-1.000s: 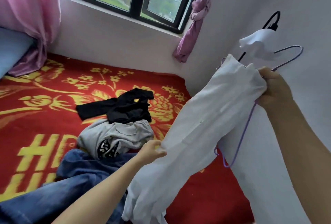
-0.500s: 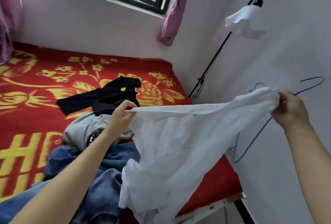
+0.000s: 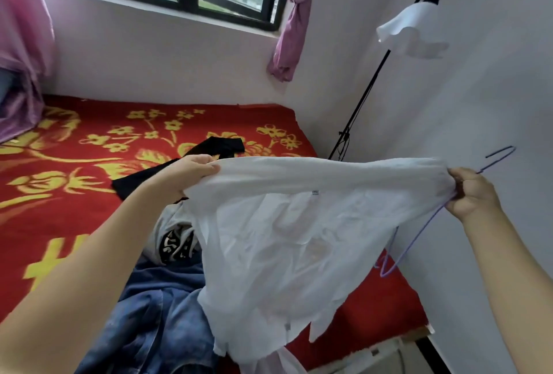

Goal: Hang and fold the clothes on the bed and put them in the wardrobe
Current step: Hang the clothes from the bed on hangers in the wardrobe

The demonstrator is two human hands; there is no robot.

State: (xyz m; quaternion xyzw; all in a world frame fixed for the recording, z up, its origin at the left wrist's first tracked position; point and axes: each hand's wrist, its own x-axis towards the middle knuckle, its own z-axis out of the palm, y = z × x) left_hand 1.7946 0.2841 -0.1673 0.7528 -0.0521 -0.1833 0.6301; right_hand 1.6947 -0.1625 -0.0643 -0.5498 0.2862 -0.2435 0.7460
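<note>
The white shirt (image 3: 299, 224) hangs in the air over the near corner of the bed (image 3: 74, 194), its top edge pulled taut from nine o'clock to three o'clock between the hands. The left hand (image 3: 191, 171) pinches the nine o'clock end, and the right hand (image 3: 472, 194) is clenched round the three o'clock end together with the purple wire hanger (image 3: 401, 257), whose hook points toward two o'clock and whose lower corner dangles toward seven o'clock. Since the hanger sits at the right hand, that hand likely feeds it in while the left holds the shirt open.
</note>
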